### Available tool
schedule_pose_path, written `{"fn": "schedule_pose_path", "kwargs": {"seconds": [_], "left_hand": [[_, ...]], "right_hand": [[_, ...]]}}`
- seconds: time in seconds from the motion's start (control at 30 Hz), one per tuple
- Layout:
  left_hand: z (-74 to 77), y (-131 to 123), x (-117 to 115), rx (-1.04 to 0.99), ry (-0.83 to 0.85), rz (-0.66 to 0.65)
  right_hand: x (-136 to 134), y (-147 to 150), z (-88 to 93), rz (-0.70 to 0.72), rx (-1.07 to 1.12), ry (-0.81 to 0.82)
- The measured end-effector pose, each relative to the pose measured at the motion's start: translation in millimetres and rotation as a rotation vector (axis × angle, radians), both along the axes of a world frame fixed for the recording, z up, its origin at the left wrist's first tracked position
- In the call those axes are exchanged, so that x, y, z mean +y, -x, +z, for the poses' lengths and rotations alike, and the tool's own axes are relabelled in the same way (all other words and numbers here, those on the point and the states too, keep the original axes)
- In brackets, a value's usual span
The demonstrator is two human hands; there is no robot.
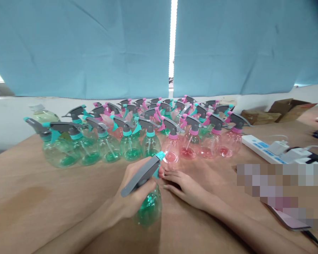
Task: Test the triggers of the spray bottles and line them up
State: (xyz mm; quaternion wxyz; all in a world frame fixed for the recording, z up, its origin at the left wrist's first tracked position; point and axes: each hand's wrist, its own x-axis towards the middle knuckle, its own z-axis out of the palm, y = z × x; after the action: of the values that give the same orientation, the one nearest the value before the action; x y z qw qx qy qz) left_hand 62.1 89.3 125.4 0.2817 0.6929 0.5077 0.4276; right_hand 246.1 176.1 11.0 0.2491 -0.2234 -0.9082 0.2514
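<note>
A green spray bottle (148,206) near the table's (29,197) front edge is gripped around the neck by the left hand (134,199), while the open, empty right hand (187,188) lies flat beside it; the nozzle is best kept turned away from the power strip (265,150).

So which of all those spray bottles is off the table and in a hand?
The green spray bottle with the grey trigger, gripped by the left hand near the camera. All the other bottles stand grouped farther back on the table.
</note>
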Motion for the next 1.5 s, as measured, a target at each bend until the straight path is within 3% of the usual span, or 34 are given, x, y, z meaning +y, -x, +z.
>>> {"fn": "schedule_pose_path", "kwargs": {"seconds": [0.13, 0.67, 1.5], "left_hand": [[-3.5, 0.9, -0.7, 0.058, 0.018, 0.107], [-6.9, -2.0, -2.3, -0.057, 0.103, 0.055], [-3.7, -3.5, -0.7, -0.037, 0.002, 0.053]], "right_hand": [[-1.3, 0.7, 0.6, -0.014, 0.008, -0.004], [-4.8, 3.2, 0.0, -0.034, -0.032, -0.032], [-8.1, 2.0, 2.1, -0.05, -0.109, -0.067]]}}
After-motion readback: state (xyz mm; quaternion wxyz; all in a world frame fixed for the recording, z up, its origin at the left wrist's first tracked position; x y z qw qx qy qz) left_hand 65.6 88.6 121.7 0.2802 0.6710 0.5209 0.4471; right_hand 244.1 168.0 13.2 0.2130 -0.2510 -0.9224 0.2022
